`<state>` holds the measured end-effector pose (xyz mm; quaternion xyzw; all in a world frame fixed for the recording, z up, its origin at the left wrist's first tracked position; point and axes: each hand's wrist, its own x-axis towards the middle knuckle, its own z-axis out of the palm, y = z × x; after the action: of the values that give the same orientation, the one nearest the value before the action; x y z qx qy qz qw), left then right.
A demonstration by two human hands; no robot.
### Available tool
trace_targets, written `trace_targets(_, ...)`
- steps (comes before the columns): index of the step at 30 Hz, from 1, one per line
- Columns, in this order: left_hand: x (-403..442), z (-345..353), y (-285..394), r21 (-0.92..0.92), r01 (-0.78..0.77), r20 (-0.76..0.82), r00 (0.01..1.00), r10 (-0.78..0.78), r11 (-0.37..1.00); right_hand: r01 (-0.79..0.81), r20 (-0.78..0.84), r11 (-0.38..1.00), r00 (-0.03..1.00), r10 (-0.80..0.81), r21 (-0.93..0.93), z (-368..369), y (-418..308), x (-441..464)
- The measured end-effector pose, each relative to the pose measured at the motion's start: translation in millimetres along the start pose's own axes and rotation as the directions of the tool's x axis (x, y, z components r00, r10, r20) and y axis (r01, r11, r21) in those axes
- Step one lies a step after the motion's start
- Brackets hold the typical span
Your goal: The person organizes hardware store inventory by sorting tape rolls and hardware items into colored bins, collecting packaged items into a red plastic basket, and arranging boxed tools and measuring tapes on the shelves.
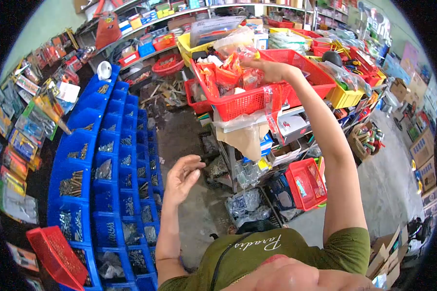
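Head view: the right hand (pixel 273 70) reaches over the far red basket (pixel 238 110), at the orange packets (pixel 228 72) heaped inside. Handling of these is judged under way; no completed result can be confirmed. Whether its fingers grip a packet cannot be told. The left hand (pixel 183 177) is raised, fingers loosely curled, thumb apart, holding nothing.

The basket sits atop a crowded shelf unit. At left stand blue bins (pixel 63 201) of hardware; farther left, packaged goods (pixel 29 121) hang. Bare floor (pixel 398 165) and cartons (pixel 425 155) lie right.
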<state>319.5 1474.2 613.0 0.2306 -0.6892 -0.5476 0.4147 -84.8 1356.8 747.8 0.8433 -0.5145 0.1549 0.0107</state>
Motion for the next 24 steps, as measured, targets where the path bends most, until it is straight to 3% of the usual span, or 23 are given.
trace_targets(2, 10.9, -5.0, 10.1, 0.019, -0.095, -0.051, 0.994, 0.096, 0.995, -0.207, 0.292, 0.978, 0.936, 0.198, 0.0, -4.9, -19.3, 3.2)
trace_targets(7, 31.0, -13.4, 24.4, 0.059, -0.146, -0.002, 0.989, 0.146, 0.988, -0.187, 0.203, 0.982, 0.962, 0.184, -0.008, -3.5, -10.5, -4.5)
trace_targets(10, 61.3, -9.6, 42.8, 0.16, -0.223, -0.003, 0.974, 0.226, 0.962, -0.247, 0.125, 0.966, 0.964, 0.237, 0.072, -7.7, 2.0, -11.1)
trace_targets(13, 113.9, -5.8, 61.4, 0.429, -0.306, 0.078, 0.95, 0.302, 0.85, -0.107, -0.179, 0.982, 0.975, 0.135, 0.156, -18.3, 14.2, -21.7)
trace_targets(14, 134.2, -3.6, 68.6, 0.495, -0.329, 0.135, 0.943, 0.303, 0.804, -0.105, -0.187, 0.982, 0.973, 0.134, 0.154, -23.2, 21.0, -23.2)
trace_targets(16, 174.9, 8.6, 73.4, 0.588, -0.341, 0.147, 0.937, 0.318, 0.733, -0.021, -0.397, 0.971, 0.91, 0.118, 0.24, -31.4, 33.3, -24.9)
trace_targets(17, 202.9, 8.9, 64.1, 0.659, -0.429, 0.231, 0.897, 0.377, 0.617, -0.156, -0.366, 0.934, 0.889, 0.274, 0.322, -39.9, 26.1, -28.9)
trace_targets(18, 227.9, 9.9, 56.7, 0.711, -0.507, 0.32, 0.85, 0.418, 0.487, -0.155, -0.369, 0.933, 0.888, 0.275, 0.324, -41.4, 29.9, -30.3)
trace_targets(19, 243.0, 18.8, 59.3, 0.712, -0.508, 0.324, 0.85, 0.416, 0.485, -0.134, -0.435, 0.927, 0.854, 0.287, 0.349, -41.9, 34.9, -32.1)
trace_targets(21, 267.5, 41.6, 62.5, 0.931, -0.363, 0.356, 0.927, 0.118, 0.048, -0.046, -0.557, 0.933, 0.791, 0.253, 0.358, -39.9, 48.2, -34.8)
trace_targets(22, 281.3, 45.5, 59.3, 0.929, -0.366, 0.36, 0.926, 0.114, 0.045, -0.048, -0.559, 0.931, 0.788, 0.257, 0.362, -41.3, 49.2, -37.9)
trace_targets(24, 306.0, 53.2, 45.7, 0.914, -0.374, 0.348, 0.922, -0.171, -0.156, -0.104, -0.499, 0.831, 0.757, 0.422, 0.546, -47.1, 45.7, -46.7)
